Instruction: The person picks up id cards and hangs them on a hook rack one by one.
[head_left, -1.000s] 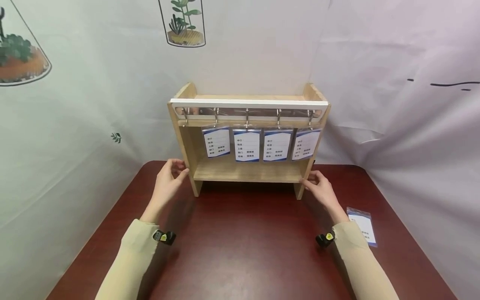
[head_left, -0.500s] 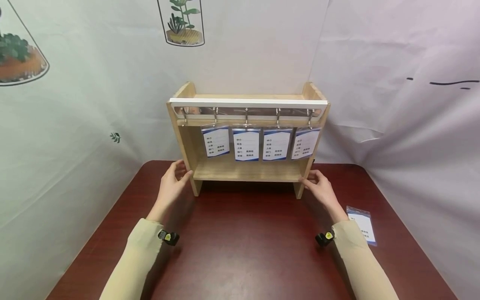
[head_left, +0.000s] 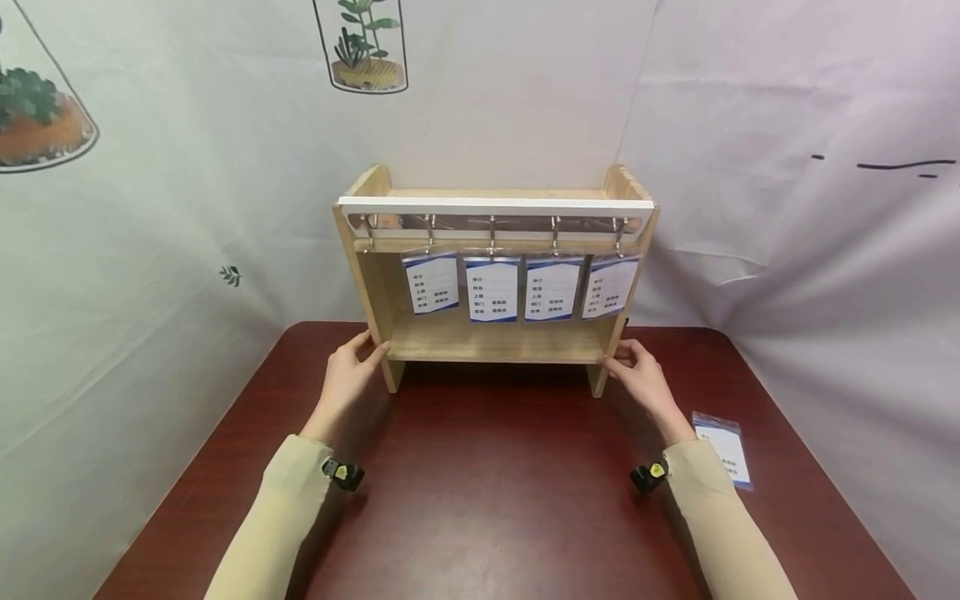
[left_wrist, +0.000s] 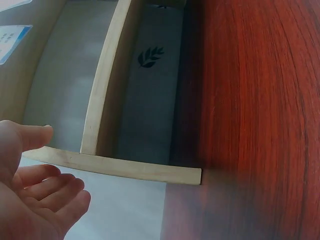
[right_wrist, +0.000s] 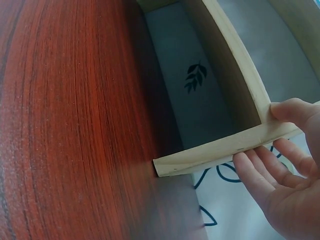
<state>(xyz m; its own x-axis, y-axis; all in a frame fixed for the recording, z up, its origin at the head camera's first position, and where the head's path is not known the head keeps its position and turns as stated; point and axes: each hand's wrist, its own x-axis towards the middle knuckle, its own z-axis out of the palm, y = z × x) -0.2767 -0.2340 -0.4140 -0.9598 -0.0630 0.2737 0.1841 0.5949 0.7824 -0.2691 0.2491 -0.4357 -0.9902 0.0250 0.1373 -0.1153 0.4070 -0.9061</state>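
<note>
A light wooden rack [head_left: 495, 342] with a white hook rail [head_left: 495, 205] stands at the back of the table. Several ID badge holders [head_left: 492, 290] hang from its metal hooks. My left hand [head_left: 348, 371] is at the rack's left side panel [left_wrist: 145, 169], thumb at the inner side of the front edge, fingers along the outside. My right hand [head_left: 641, 379] pinches the right side panel [right_wrist: 220, 150]. In the right wrist view its thumb touches the corner where shelf and panel meet, and its fingertips lie against the outer face.
Another badge holder [head_left: 723, 450] lies on the dark red table [head_left: 480, 500], beside my right forearm. White cloth walls [head_left: 825, 250] with printed plants surround the table's back and sides. The leftmost hook [head_left: 367, 233] carries no badge.
My left hand has moved right and closed in on the left panel, its thumb now over the front edge. My right hand and the rack stay nearly still.
</note>
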